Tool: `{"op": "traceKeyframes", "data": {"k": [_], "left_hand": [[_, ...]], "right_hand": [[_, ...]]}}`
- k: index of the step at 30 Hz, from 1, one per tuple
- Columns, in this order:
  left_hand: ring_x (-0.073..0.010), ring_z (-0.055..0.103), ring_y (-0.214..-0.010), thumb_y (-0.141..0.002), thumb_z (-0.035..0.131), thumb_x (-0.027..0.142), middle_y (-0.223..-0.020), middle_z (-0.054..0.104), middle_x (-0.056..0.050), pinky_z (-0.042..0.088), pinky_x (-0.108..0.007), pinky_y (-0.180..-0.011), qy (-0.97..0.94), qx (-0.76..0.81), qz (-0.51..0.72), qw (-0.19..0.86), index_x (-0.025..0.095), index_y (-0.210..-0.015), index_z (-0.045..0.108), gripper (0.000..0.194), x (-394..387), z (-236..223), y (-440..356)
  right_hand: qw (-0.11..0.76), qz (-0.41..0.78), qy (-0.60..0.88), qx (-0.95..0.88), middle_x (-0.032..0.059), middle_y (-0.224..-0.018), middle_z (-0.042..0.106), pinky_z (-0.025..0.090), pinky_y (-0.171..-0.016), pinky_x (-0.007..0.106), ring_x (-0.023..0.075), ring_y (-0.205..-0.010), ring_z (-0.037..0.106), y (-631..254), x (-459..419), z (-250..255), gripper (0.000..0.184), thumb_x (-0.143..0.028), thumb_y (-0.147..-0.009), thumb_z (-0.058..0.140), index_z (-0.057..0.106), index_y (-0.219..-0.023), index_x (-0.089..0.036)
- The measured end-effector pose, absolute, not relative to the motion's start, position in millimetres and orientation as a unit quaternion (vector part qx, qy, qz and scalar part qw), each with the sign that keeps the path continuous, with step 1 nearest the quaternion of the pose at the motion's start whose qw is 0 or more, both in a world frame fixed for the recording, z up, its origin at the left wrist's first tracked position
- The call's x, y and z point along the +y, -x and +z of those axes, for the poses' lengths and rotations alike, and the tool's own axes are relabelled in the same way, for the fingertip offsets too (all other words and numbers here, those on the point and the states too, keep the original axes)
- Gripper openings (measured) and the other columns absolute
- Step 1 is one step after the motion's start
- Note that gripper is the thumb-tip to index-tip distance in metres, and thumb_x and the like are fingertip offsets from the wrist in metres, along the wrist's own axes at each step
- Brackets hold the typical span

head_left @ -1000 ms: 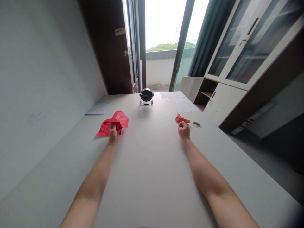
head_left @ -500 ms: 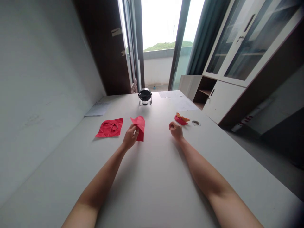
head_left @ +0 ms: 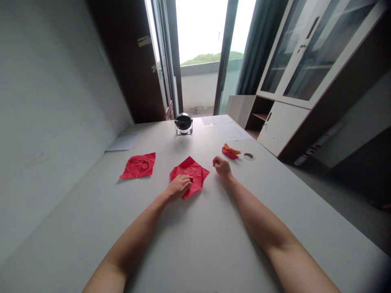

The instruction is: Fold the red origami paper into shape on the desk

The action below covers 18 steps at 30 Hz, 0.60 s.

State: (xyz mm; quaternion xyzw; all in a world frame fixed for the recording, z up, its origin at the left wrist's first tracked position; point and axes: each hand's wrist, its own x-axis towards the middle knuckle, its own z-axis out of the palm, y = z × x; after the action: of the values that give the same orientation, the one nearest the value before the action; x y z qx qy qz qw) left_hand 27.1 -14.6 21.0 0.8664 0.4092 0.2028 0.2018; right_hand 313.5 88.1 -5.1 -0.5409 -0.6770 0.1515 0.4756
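Note:
A creased red paper square [head_left: 191, 175] lies flat on the white table [head_left: 198, 236] in front of me. My left hand [head_left: 179, 187] rests on its near left corner, fingers stretched flat. My right hand [head_left: 222, 167] sits just right of the sheet as a loose fist, with nothing visible in it. A second red creased sheet [head_left: 138, 166] lies to the left with a thin black loop [head_left: 140, 163] on it. A small folded red and orange paper piece [head_left: 230, 151] sits beyond my right hand.
A small black and silver round device [head_left: 183, 123] stands at the far middle of the table. White papers [head_left: 124, 141] lie at the far left and far right [head_left: 227, 130]. A round cable hole [head_left: 249, 156] is near the right edge. The wall runs along the left; cabinets stand right.
My left hand carried one red sheet from the left pile to the centre and laid it flat. My right hand drew in from the folded piece toward the centre.

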Motion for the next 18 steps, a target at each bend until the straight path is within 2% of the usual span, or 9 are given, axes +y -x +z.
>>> {"op": "traceKeyframes", "data": {"k": [2, 6, 9, 11, 13, 18], "left_hand": [[-0.0234, 0.047, -0.133, -0.100, 0.031, 0.039, -0.138, 0.059, -0.004, 0.031, -0.049, -0.116, -0.860, 0.424, 0.195, 0.209, 0.025, -0.102, 0.068, 0.040, -14, 20, -26], [-0.0266, 0.036, -0.141, -0.095, 0.045, 0.043, -0.148, 0.050, -0.003, 0.018, -0.059, -0.119, -0.845, 0.476, 0.171, 0.176, 0.028, -0.115, 0.062, 0.030, -14, 17, -24], [-0.0280, 0.028, -0.145, -0.093, 0.051, 0.043, -0.154, 0.042, -0.004, 0.013, -0.062, -0.118, -0.833, 0.512, 0.147, 0.148, 0.030, -0.129, 0.054, 0.039, -13, 12, -22], [-0.0287, 0.028, -0.145, -0.093, 0.051, 0.044, -0.154, 0.040, -0.004, 0.016, -0.062, -0.118, -0.829, 0.526, 0.143, 0.125, 0.031, -0.134, 0.052, 0.043, -11, 8, -21], [-0.0284, 0.034, -0.140, -0.095, 0.049, 0.042, -0.151, 0.044, -0.006, 0.024, -0.057, -0.116, -0.826, 0.533, 0.155, 0.096, 0.030, -0.133, 0.054, 0.041, -9, 5, -20], [-0.0235, 0.052, -0.118, -0.098, 0.043, 0.031, -0.130, 0.058, -0.008, 0.041, -0.041, -0.106, -0.809, 0.547, 0.211, 0.045, 0.026, -0.125, 0.062, 0.034, -4, 3, -12]], "right_hand": [[0.475, 0.153, 0.542, -0.676, -0.0012, -0.060, 0.063, 0.040, -0.062, 0.026, 0.0155, -0.058, 0.055, -312, 87, -3, 0.020, -0.011, -0.072, 0.042, 0.059, -0.069, -0.022], [0.461, 0.119, 0.526, -0.705, 0.0004, -0.065, 0.063, 0.042, -0.064, 0.026, 0.0157, -0.062, 0.055, -302, 77, 10, 0.021, -0.009, -0.076, 0.042, 0.059, -0.072, -0.021], [0.443, 0.029, 0.471, -0.762, 0.0056, -0.081, 0.065, 0.045, -0.075, 0.029, 0.0195, -0.082, 0.058, -281, 61, 23, 0.021, -0.010, -0.084, 0.044, 0.062, -0.078, -0.020], [0.415, 0.002, 0.426, -0.804, 0.0078, -0.090, 0.066, 0.046, -0.083, 0.032, 0.0214, -0.092, 0.057, -264, 48, 28, 0.020, -0.012, -0.088, 0.046, 0.064, -0.085, -0.020], [0.377, 0.016, 0.381, -0.844, 0.0080, -0.098, 0.067, 0.047, -0.087, 0.032, 0.0207, -0.097, 0.058, -247, 38, 28, 0.022, -0.012, -0.090, 0.046, 0.066, -0.093, -0.021], [0.272, 0.065, 0.369, -0.887, 0.0068, -0.122, 0.065, 0.046, -0.097, 0.034, 0.0208, -0.112, 0.058, -234, 38, 9, 0.022, -0.026, -0.093, 0.055, 0.067, -0.112, -0.025]]}}
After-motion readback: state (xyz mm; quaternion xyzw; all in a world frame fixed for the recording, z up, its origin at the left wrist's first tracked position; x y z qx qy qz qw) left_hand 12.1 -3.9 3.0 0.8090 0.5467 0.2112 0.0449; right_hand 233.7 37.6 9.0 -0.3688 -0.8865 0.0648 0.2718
